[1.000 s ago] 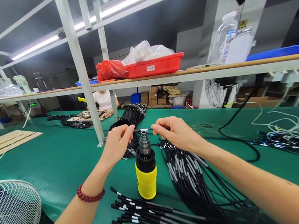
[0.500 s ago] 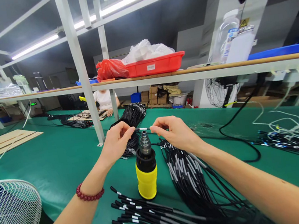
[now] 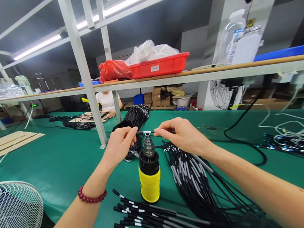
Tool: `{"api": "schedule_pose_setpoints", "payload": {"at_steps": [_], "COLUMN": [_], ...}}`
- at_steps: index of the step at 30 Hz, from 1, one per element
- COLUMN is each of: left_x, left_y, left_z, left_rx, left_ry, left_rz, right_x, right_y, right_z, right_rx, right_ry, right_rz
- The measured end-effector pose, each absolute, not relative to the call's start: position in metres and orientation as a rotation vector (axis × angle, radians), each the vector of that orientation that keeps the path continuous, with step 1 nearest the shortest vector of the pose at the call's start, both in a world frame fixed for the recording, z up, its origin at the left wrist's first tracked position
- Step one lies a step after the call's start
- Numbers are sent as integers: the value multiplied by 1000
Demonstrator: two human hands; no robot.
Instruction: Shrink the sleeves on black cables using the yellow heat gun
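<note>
A thin black cable with a white label (image 3: 147,132) is stretched level between my two hands. My left hand (image 3: 122,142) pinches its left end, and my right hand (image 3: 179,134) pinches it just right of the label. Directly beneath the label stands an upright yellow and black heat gun (image 3: 150,182), its stepped metal nozzle (image 3: 148,146) pointing up close to the cable. Several black cables with white labels (image 3: 138,217) lie in front of the gun. To its right is a bundle of cables with grey sleeves (image 3: 190,172).
Behind my hands lies a coiled black cable bundle (image 3: 135,117). A shelf (image 3: 208,73) on white posts holds a red tray (image 3: 159,66) and bottles. A white fan (image 3: 12,220) stands at lower left. Across the green table (image 3: 70,159) sits a person (image 3: 107,101).
Both hands still hold the cable above the nozzle. The left hand's grip looks slightly rolled, and the whole view has shifted a little.
</note>
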State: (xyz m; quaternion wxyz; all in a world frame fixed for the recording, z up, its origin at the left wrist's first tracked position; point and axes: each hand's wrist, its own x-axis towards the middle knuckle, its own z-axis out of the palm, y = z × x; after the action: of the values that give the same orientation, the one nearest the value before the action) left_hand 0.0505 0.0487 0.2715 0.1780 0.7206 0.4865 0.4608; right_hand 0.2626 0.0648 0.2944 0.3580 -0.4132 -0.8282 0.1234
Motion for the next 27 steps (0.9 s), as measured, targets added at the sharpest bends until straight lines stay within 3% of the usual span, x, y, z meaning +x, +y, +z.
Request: {"api": "schedule_pose_setpoints", "payload": {"at_steps": [27], "left_x": [53], "left_y": [44], "left_z": [273], "left_rx": [2032], "left_ry": [1324], "left_rz": [1432], "right_x": [263], "right_y": [65], "right_z": [292], "right_rx": [-995], "right_ry": [-2065], "right_rz": [372]}}
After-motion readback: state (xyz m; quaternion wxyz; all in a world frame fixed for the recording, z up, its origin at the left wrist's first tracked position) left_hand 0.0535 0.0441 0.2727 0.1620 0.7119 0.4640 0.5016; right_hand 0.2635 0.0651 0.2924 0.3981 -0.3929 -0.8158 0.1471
